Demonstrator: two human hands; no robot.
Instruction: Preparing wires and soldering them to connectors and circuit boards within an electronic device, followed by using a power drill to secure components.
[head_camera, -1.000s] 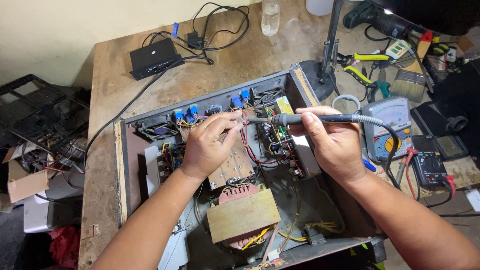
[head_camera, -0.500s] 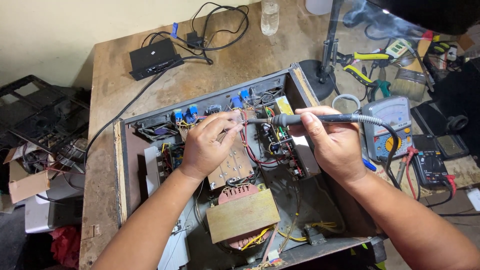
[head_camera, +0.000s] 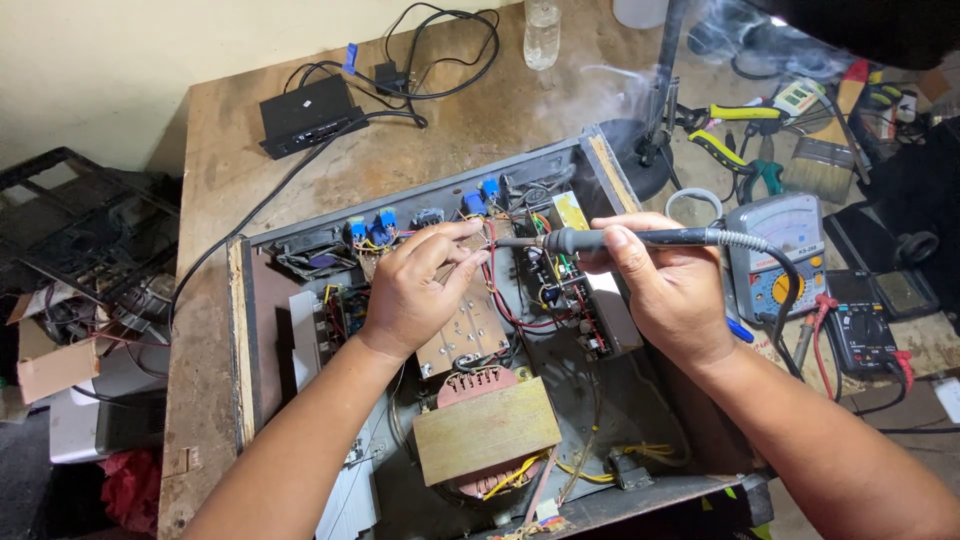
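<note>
**Desk:** Nearest the camera, what sits at the front of the open chassis (head_camera: 262, 330)?

**Photographer:** A block-shaped transformer (head_camera: 487, 430) with yellow wiring beside it, mounted low in the metal case on a worn wooden bench (head_camera: 440, 140).

**Desk:** And the hands?

**Photographer:** Just beyond it, the left hand (head_camera: 415, 290) is curled, fingertips pinched together at the wiring near the blue components (head_camera: 380, 220); what they pinch is too small to tell. The right hand (head_camera: 665, 285) is closed around the black handle of a soldering iron (head_camera: 620, 238), held level, its tip meeting the left fingertips above the perforated board (head_camera: 462, 335).

**Desk:** Behind that?

**Photographer:** Smoke drifts up over the case's far edge. An analogue meter (head_camera: 785, 250) and a digital multimeter (head_camera: 860, 325) lie right of the case; yellow-handled pliers (head_camera: 735, 125) and a brush (head_camera: 825, 165) farther back. A small black box (head_camera: 305, 112) with coiled cables sits at the bench's far side.
</note>
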